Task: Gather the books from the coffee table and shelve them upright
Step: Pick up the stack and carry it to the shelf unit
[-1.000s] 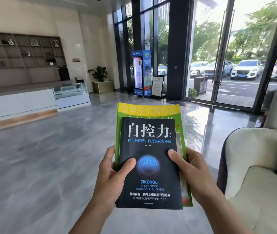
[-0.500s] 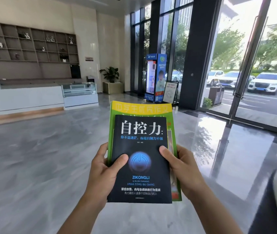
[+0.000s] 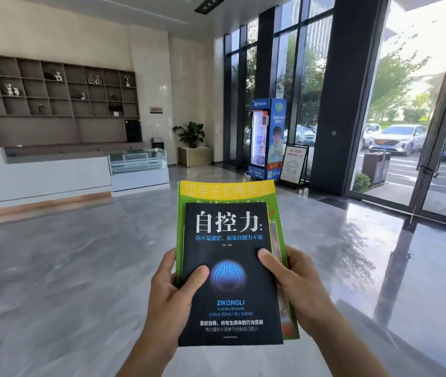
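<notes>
Left hand [image 3: 171,292] and right hand [image 3: 296,289] clasp two stacked books, thumbs pressed flat on top. Glossy black book [image 3: 230,273] lies over a larger green book [image 3: 227,190]. Polished grey floor [image 3: 67,268] below.

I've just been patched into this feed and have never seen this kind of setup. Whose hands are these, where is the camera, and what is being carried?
There is no machine here. A person wears one wide-angle camera on the head, looking forward and down, so you see their own two bare hands from above.

The left hand and the right hand together hold a small stack of books out in front of the body. On top is a black book with a glowing blue power symbol and the word ZIKONGLI. Beneath it lies a larger green and yellow book, showing past the top and right edges. Each thumb presses on the black cover; the fingers are hidden underneath.

No coffee table shows. Beyond the books lies a polished grey floor, a wall of shelves at far left with small ornaments, and glass doors at right.
</notes>
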Demonstrator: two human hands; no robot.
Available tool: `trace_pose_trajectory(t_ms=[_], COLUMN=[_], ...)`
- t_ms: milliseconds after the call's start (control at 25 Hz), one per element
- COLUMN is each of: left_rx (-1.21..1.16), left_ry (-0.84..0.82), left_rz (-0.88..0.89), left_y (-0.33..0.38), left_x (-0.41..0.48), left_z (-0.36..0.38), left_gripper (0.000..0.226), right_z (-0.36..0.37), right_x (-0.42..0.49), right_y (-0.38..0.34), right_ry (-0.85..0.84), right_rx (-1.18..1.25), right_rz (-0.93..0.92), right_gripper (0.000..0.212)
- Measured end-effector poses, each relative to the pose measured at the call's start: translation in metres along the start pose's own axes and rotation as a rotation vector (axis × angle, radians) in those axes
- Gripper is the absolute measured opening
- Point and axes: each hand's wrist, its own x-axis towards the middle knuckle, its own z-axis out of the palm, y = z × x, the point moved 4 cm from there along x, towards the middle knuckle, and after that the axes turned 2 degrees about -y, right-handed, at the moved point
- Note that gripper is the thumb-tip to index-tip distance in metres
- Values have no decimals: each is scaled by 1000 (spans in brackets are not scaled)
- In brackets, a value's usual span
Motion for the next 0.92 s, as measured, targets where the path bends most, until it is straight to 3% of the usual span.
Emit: trace_pose_trajectory(t_ms=[360,560,800,920], left_rx=[42,55,31,30], left_ry=[60,75,43,36], left_rz=[68,69,57,54], left_y=[-80,-97,-160,-198], left_x=[327,492,692,803], left_z=[36,49,48,35], left_gripper=[30,30,30,30], right_z=[-25,-23,-22,-9], right_x=[341,509,699,801], right_y=[85,101,167,206], right_ry=[1,-50,-35,-22], right_rx=[19,17,30,30], right_rz=[-24,-6,-4,-8], right_gripper=[23,40,30,43])
